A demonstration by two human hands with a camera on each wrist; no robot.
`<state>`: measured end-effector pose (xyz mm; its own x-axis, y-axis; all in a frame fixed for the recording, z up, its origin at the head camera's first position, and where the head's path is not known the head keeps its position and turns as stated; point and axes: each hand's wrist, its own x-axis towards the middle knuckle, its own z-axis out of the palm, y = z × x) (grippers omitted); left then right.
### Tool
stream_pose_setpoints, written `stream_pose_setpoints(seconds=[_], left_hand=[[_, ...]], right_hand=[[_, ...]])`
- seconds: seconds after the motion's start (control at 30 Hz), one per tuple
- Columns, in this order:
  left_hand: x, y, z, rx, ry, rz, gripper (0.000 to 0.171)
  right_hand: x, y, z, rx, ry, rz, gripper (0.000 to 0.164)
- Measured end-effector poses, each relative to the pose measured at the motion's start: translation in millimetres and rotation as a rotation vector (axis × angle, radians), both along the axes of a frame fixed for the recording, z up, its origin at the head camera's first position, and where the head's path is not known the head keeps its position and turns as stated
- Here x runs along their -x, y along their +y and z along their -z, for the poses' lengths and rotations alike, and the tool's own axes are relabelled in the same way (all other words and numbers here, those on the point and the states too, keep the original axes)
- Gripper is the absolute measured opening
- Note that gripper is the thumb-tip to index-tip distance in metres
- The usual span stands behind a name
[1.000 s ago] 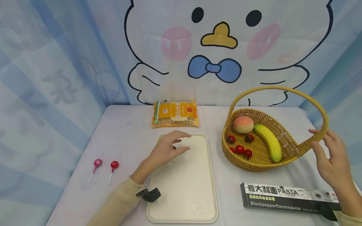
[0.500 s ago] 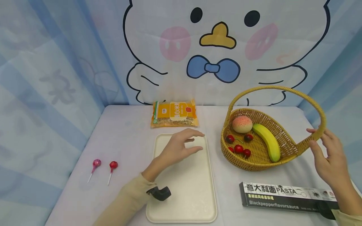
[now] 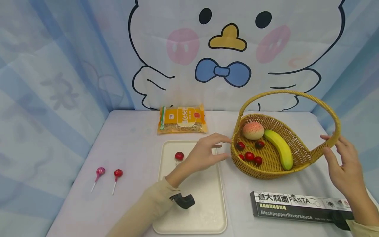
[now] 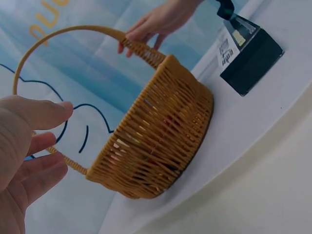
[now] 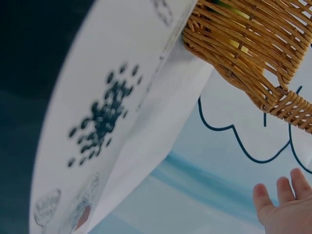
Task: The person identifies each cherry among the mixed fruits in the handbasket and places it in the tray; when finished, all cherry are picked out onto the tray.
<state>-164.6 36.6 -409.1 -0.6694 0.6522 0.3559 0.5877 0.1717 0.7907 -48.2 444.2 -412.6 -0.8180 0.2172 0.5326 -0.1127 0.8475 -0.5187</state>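
Observation:
On the right stands a wicker basket (image 3: 269, 174) with a tall arched handle (image 3: 296, 92); it holds a peach (image 3: 253, 130), a banana (image 3: 278, 148) and several cherries (image 3: 249, 156). My right hand (image 3: 344, 168) holds the right foot of the handle, thumb in front and fingers behind. In the right wrist view, the other fingers (image 5: 285, 192) stay extended, off the wicker. My left hand (image 3: 204, 153) is held over the tray, thumb and fingers apart and nothing between them. Its fingertips come right up to the basket's left rim. A cherry (image 3: 179, 156) lies on the cream tray (image 3: 201, 210).
A black-and-white pasta box (image 3: 296, 205) lies in front of the basket, under the right forearm. Behind the tray is an orange food packet (image 3: 182, 120). Two lollipops, one pink (image 3: 100, 171) and one red (image 3: 118, 173), lie at the left. A printed curtain closes off the back.
My left hand has moved rightward across the tray to the basket's left rim, uncovering the cherry on the tray. The right hand and the basket have stayed in place.

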Motion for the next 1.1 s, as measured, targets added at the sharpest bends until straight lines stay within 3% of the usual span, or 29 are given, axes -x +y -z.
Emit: stream_pose_setpoints(seconds=[0.37,0.77,0.93,1.1], left_hand=[[0.0,42.1,-1.1,0.036,0.048,0.056,0.043],[-10.2,78.8,-4.1,0.06,0.123,0.076,0.043],[-4.7,95.3,-3.7,0.113,0.124,0.047,0.044],[-3.3,111.6,-6.5,0.089,0.088,0.079,0.044]], right_hand=[[-0.4,1.6,-0.8,-0.004,0.007,-0.004,0.039],[0.4,1.7,0.9,0.005,0.025,-0.016,0.038],[-0.4,1.8,0.6,0.006,0.018,-0.014,0.038],[-0.9,4.0,0.6,0.026,0.022,-0.028,0.038]])
